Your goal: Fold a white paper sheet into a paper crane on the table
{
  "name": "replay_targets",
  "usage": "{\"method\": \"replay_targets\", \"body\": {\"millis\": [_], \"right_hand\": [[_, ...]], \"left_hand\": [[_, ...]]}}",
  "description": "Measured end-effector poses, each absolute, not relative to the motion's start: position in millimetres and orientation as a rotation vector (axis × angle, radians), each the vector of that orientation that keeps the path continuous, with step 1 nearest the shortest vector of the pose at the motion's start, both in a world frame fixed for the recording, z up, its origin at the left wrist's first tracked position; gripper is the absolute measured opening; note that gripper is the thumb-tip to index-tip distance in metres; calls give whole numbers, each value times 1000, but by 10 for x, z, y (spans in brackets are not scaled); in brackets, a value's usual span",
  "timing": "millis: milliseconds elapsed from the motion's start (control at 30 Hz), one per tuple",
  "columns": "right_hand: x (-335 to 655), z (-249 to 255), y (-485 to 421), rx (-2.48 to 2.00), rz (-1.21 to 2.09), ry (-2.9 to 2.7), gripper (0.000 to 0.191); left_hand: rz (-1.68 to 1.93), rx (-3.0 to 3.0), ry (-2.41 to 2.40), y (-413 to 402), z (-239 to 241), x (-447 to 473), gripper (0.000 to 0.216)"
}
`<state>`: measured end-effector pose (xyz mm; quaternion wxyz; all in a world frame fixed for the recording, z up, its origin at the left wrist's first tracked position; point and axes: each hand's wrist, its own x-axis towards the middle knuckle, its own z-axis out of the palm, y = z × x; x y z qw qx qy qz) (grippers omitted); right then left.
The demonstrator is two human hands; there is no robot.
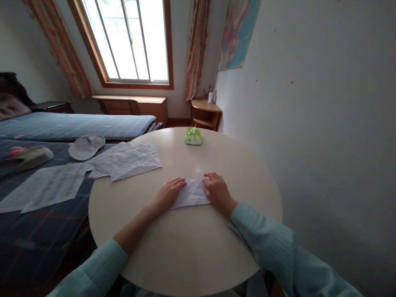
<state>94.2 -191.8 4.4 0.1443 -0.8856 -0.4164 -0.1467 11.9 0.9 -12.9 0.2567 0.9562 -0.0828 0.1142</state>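
A folded sheet of white paper [193,193] with crease lines lies on the round cream table [192,243] in front of me. My left hand [171,192] rests flat over its left end, fingers stretched toward the middle of the sheet. At the right end, my right hand [216,187] has its fingers bent around the edge and grips the paper there. The thumb of my left hand is mostly hidden.
Crumpled white sheets [136,159] overlap the table's left edge. On the plaid bed [46,222] lie printed pages [52,185] and a light cap [87,147]. A green tissue pack [193,137] stands at the table's far side. The white wall [324,144] rises close on the right.
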Motion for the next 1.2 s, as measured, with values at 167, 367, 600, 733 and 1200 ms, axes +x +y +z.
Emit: {"method": "replay_targets", "body": {"millis": [167, 367, 600, 733, 1200], "right_hand": [[816, -94, -1819, -2228, -84, -1572, 43], [858, -125, -1807, -2314, 68, -1591, 64], [1196, -138, -2020, -2568, 73, -1377, 57], [1280, -179, -2073, -2544, -24, -1331, 51], [1345, -144, -2041, -2261, -129, -871, 49]], "left_hand": [[179, 2614, -223, -49, -128, 70, 47], [138, 2654, -203, -53, -99, 64, 55], [45, 2823, -175, 50, -94, 79, 56], [36, 2919, -148, 125, -61, 83, 51], [75, 2773, -427, 90, -35, 78, 40]]}}
